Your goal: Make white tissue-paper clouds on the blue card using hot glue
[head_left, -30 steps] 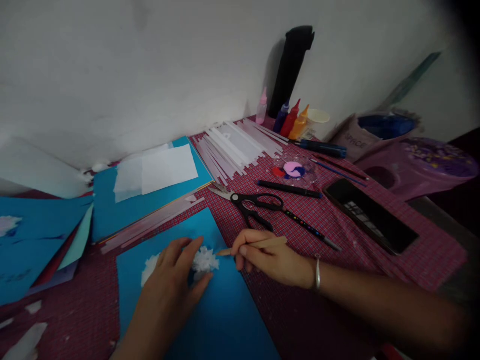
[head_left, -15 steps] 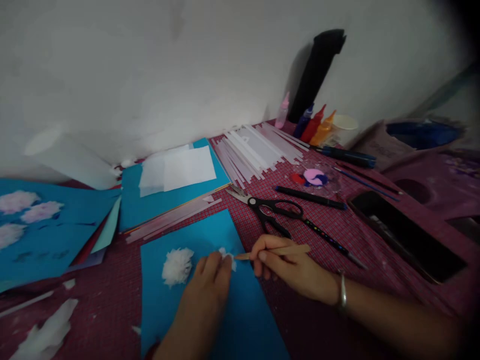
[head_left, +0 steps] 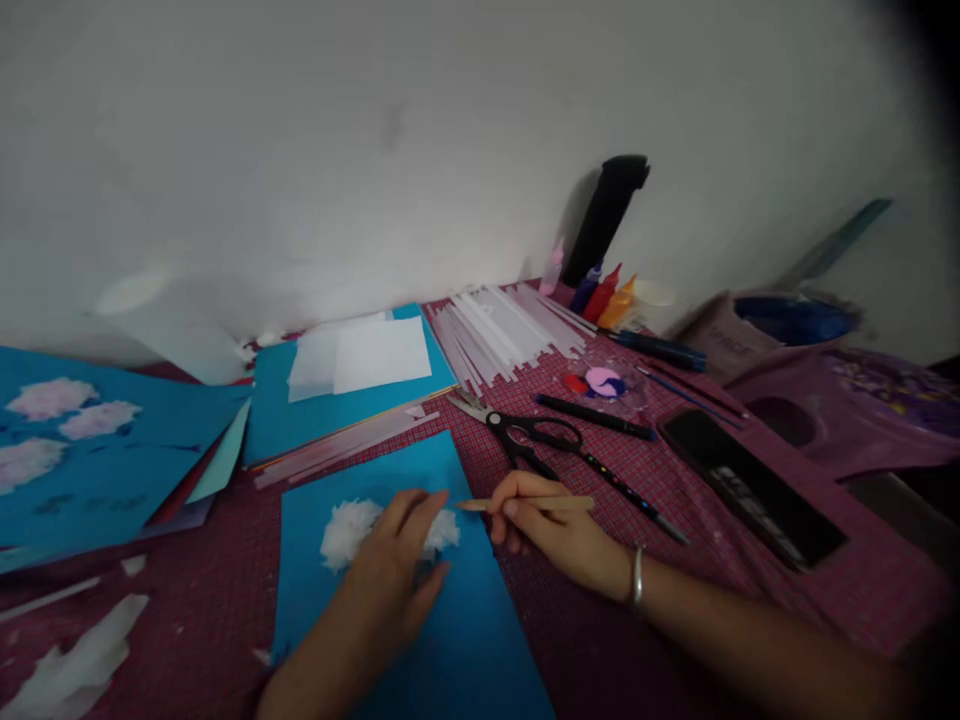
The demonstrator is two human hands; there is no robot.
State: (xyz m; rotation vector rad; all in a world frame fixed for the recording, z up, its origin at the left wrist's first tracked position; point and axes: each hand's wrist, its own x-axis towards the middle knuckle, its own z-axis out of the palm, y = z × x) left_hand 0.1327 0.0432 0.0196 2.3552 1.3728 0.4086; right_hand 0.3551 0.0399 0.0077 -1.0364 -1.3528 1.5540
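Note:
My right hand (head_left: 551,525) grips a pointed wooden stick (head_left: 566,503), its tip just right of a small white paper flower (head_left: 444,532). That flower lies on a blue sheet of paper (head_left: 480,640), partly covered by my left hand (head_left: 390,565). The left thumb and fingers are apart, hovering over or lightly touching the paper between the flowers; I see nothing held in them. A fuller white paper flower (head_left: 346,532) sits left of those fingers. Beyond my right hand lie black-handled scissors (head_left: 517,430) with their blades toward the back left.
White paper strips (head_left: 502,330) and white sheets on blue paper (head_left: 259,400) lie toward the wall. At the right are a dotted pencil (head_left: 634,495), a black marker (head_left: 596,417), a dark phone-like slab (head_left: 750,485) and paint bottles (head_left: 601,295). A blue card with flowers (head_left: 135,480) stands left.
My left hand has opened its fingers and lifted off the small flower, shifting slightly left. The stick stays in my right hand. The camera view has tilted up and turned a little right.

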